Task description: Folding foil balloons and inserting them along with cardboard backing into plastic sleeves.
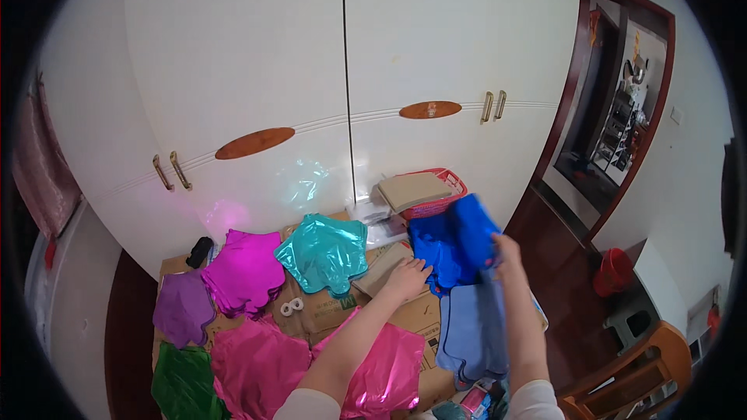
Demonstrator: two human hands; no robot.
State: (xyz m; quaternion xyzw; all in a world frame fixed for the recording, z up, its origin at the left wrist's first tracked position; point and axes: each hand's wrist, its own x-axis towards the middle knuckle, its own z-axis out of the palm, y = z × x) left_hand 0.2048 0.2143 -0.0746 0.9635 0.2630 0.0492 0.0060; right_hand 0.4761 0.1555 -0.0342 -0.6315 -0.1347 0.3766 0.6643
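My right hand (507,255) grips the raised edge of a shiny blue foil sheet (473,225), which looks like a flat, uninflated foil balloon and is smeared by motion. Below it lies a pile of the same blue foil (443,257). My left hand (411,275) rests at the pile's left edge with its fingers stretched out. Under that hand is a tan cardboard piece (381,274). A stack of grey-blue flat pieces (471,330) lies just in front of the blue pile, beside my right forearm.
More foil stacks lie on the cardboard: teal (323,253), magenta (245,271), purple (183,307), green (185,381) and pink (261,362). Two white rolls (291,307) sit between them. A red basket (447,198) stands against the white cabinet (257,47). A wooden chair (634,373) is at right.
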